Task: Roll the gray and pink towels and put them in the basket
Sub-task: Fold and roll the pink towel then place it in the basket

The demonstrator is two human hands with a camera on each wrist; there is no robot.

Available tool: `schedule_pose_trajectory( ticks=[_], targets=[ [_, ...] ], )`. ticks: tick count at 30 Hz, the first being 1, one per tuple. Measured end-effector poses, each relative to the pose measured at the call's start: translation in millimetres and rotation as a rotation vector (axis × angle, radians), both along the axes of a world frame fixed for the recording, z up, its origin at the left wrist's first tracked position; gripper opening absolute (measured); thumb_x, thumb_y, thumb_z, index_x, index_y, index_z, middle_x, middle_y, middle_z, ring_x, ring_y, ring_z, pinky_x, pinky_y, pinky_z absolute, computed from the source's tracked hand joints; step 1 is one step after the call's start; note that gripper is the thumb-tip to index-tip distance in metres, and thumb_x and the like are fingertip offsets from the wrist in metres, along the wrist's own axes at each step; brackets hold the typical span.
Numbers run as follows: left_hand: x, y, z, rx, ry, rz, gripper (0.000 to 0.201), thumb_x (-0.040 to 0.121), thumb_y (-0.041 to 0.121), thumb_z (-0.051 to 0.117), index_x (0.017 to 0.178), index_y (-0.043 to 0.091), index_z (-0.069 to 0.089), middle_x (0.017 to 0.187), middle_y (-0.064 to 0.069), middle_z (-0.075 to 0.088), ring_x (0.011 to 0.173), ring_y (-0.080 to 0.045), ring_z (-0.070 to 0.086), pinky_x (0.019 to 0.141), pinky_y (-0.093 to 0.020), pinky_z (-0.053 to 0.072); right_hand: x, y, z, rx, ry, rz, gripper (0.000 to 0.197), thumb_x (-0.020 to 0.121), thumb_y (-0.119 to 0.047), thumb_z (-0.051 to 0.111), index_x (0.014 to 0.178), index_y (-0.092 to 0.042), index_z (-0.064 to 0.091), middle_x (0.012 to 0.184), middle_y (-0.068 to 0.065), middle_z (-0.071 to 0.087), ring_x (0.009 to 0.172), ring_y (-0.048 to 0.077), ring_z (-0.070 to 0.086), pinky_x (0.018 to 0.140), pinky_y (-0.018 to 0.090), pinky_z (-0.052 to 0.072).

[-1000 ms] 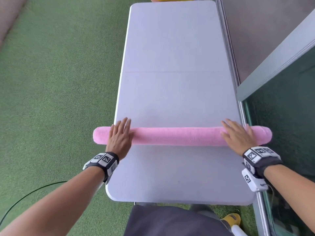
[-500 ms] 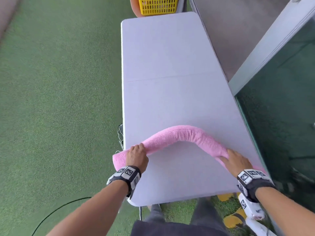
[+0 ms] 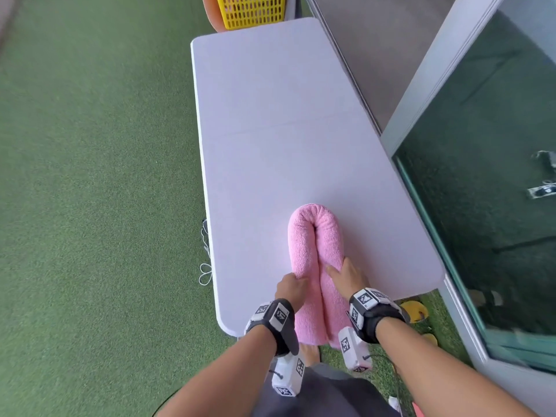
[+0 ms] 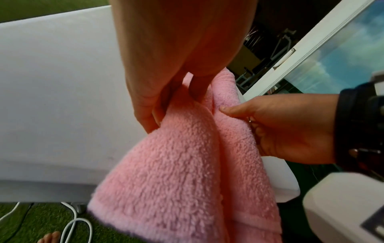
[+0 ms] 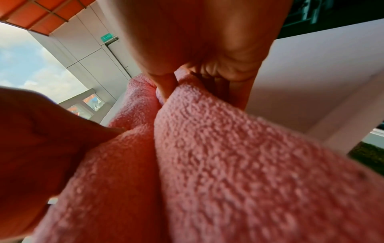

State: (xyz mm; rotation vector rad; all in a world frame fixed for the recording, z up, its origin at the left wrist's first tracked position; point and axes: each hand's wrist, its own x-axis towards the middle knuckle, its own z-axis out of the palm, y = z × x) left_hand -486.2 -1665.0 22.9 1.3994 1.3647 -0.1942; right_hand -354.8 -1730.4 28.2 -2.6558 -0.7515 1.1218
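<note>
The rolled pink towel point(image 3: 314, 233) lies bent in a narrow U on the white table point(image 3: 285, 115), its fold pointing away from me and its two ends hanging over the near edge. My left hand point(image 3: 296, 279) grips the left leg of the roll point(image 4: 187, 164), fingers curled round it. My right hand point(image 3: 340, 269) grips the right leg point(image 5: 228, 164), thumb pressed into the seam between the legs. The yellow basket point(image 3: 252, 10) stands beyond the table's far end. No gray towel is in view.
Green turf point(image 3: 90, 176) lies to the left of the table. A glass door and its pale frame point(image 3: 436, 85) run close along the table's right side. A white cable point(image 3: 205, 273) hangs at the left edge. Yellow slippers point(image 3: 416, 311) sit by my feet.
The roll lay straight across the table; both hands closed on its ends and brought them together at the near edge, bending it into a U.
</note>
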Motion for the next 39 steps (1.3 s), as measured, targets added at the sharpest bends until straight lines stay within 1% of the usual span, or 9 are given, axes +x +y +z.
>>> schedule_pose_trajectory(
  ticks=[6, 11, 14, 17, 20, 25, 29, 35, 39],
  targets=[
    [1.6, -10.3, -2.0, 0.031, -0.007, -0.031, 0.023, 0.094, 0.027, 0.046, 0.088, 0.007, 0.056, 0.082, -0.005, 0.057, 0.071, -0.021, 0.051, 0.063, -0.028, 0.041, -6.7, 8.3, 2.9, 0.018, 0.017, -0.109, 0.057, 0.096, -0.044, 0.047, 0.129, 0.001, 0.039, 0.131, 0.026, 0.051, 0.119, 0.04, 0.05, 0.093, 0.04, 0.039],
    [-10.1, -28.2, 3.6, -0.142, -0.133, -0.255, 0.057, 0.08, 0.022, 0.052, 0.135, 0.01, 0.046, 0.119, -0.014, 0.063, 0.098, -0.025, 0.059, 0.084, -0.031, 0.048, -33.1, 26.7, -1.9, -0.082, -0.146, -0.02, 0.135, 0.06, -0.086, 0.055, 0.151, -0.006, -0.005, 0.157, 0.019, 0.01, 0.142, 0.032, 0.019, 0.11, 0.051, 0.021],
    [-39.1, -31.2, 0.0, -0.099, -0.074, -0.52, 0.058, 0.092, 0.01, 0.049, 0.147, 0.021, 0.033, 0.137, -0.01, 0.053, 0.108, -0.021, 0.056, 0.086, -0.027, 0.045, -40.4, 29.2, -17.1, -0.154, -0.326, 0.101, 0.152, 0.043, -0.078, 0.074, 0.149, -0.006, -0.007, 0.15, 0.021, 0.018, 0.134, 0.033, 0.027, 0.103, 0.051, 0.03],
    [-90.1, -17.6, -6.8, -0.093, -0.073, -0.512, 0.045, 0.095, 0.011, 0.048, 0.139, 0.021, 0.047, 0.137, -0.001, 0.053, 0.113, -0.016, 0.056, 0.092, -0.025, 0.045, -37.3, 35.0, -19.3, -0.1, -0.399, 0.132, 0.131, 0.049, -0.059, 0.082, 0.146, -0.007, 0.011, 0.13, 0.018, 0.039, 0.112, 0.033, 0.044, 0.088, 0.044, 0.039],
    [-159.4, 5.1, -12.6, -0.094, -0.065, -0.403, 0.034, 0.096, 0.015, 0.048, 0.129, 0.022, 0.056, 0.123, 0.004, 0.06, 0.107, -0.014, 0.06, 0.087, -0.022, 0.049, -29.8, 48.4, -13.6, 0.004, -0.348, 0.109, 0.102, 0.057, -0.047, 0.082, 0.135, -0.011, 0.027, 0.122, 0.019, 0.047, 0.109, 0.037, 0.05, 0.086, 0.044, 0.041],
    [-310.4, 43.1, -39.9, -0.065, 0.106, -0.217, 0.023, 0.094, 0.011, 0.048, 0.104, 0.022, 0.065, 0.109, 0.004, 0.066, 0.094, -0.003, 0.061, 0.084, -0.017, 0.047, -67.0, 101.9, -8.4, 0.103, -0.329, 0.125, 0.098, 0.056, -0.045, 0.084, 0.132, -0.013, 0.03, 0.122, 0.022, 0.049, 0.11, 0.04, 0.052, 0.089, 0.047, 0.043],
    [-443.6, 66.2, -62.4, -0.133, 0.298, -0.108, 0.022, 0.086, 0.013, 0.053, 0.078, 0.032, 0.06, 0.093, 0.002, 0.07, 0.082, -0.01, 0.063, 0.08, -0.021, 0.049, -124.1, 165.5, -7.1, 0.14, -0.304, 0.137, 0.098, 0.057, -0.044, 0.084, 0.133, -0.015, 0.029, 0.123, 0.021, 0.048, 0.111, 0.041, 0.051, 0.09, 0.05, 0.044],
    [-579.2, 113.8, -61.6, -0.24, 0.481, -0.066, 0.015, 0.09, 0.018, 0.052, 0.085, 0.03, 0.059, 0.109, -0.002, 0.07, 0.101, -0.013, 0.065, 0.088, -0.017, 0.044, -195.2, 249.0, 7.9, 0.146, -0.299, 0.135, 0.104, 0.058, -0.045, 0.084, 0.138, -0.014, 0.026, 0.132, 0.022, 0.044, 0.117, 0.041, 0.048, 0.095, 0.051, 0.042],
    [-595.8, 166.5, -61.4, -0.269, 0.468, -0.05, 0.014, 0.087, 0.014, 0.053, 0.089, 0.021, 0.065, 0.095, -0.01, 0.071, 0.086, -0.022, 0.068, 0.071, -0.025, 0.052, -212.3, 290.7, 20.4, 0.137, -0.301, 0.16, 0.106, 0.059, -0.049, 0.082, 0.141, -0.015, 0.023, 0.135, 0.019, 0.042, 0.119, 0.039, 0.047, 0.097, 0.05, 0.041]
  ],
)
